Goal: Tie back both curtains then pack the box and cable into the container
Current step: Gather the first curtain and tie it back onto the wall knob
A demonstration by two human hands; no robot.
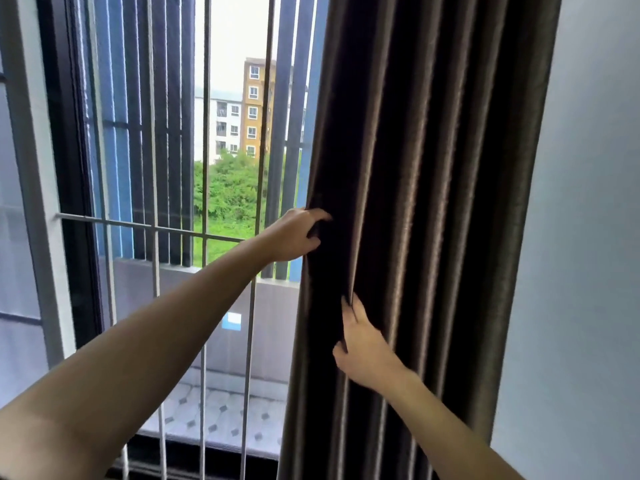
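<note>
A dark brown pleated curtain (433, 202) hangs at the right side of the window, gathered into folds against the wall. My left hand (294, 233) grips its left edge at mid height, fingers curled round the fabric. Lower down, my right hand (363, 344) holds a fold near that same edge, its fingers tucked into the cloth. No tie-back, box, cable or container is in view.
White metal window bars (156, 233) stand behind the glass, with a tiled balcony (221, 417) beyond. A dark window frame (69, 202) runs down the left. A pale blue wall (581, 271) is right of the curtain.
</note>
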